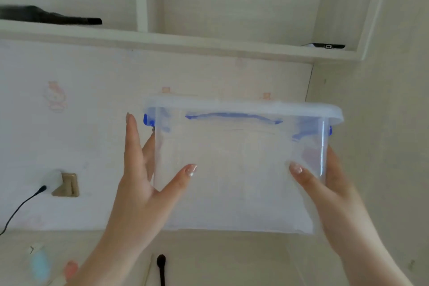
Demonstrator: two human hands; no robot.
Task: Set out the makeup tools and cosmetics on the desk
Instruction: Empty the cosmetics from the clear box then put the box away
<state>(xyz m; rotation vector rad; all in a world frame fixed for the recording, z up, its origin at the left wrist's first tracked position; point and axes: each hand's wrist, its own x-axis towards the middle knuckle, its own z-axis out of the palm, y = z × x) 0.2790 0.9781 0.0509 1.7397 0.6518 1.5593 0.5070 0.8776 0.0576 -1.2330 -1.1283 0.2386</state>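
Observation:
I hold a clear plastic storage box (236, 169) with a white lid and blue latches and handle up in the air in front of the wall. My left hand (139, 183) presses its left end with straight fingers, thumb on the front face. At the right end, my right hand (329, 195) lays its thumb on the front while its fingers are hidden behind the box. The box looks empty. Below on the desk lie a black makeup brush (161, 267), a blurred blue item (40, 264) and a pink item (70, 269).
A wall socket (67, 184) with a white plug and black cable sits at the left. Above, a shelf (185, 42) carries a long black object (46, 16) and a dark device (327, 46). A side wall closes off the right.

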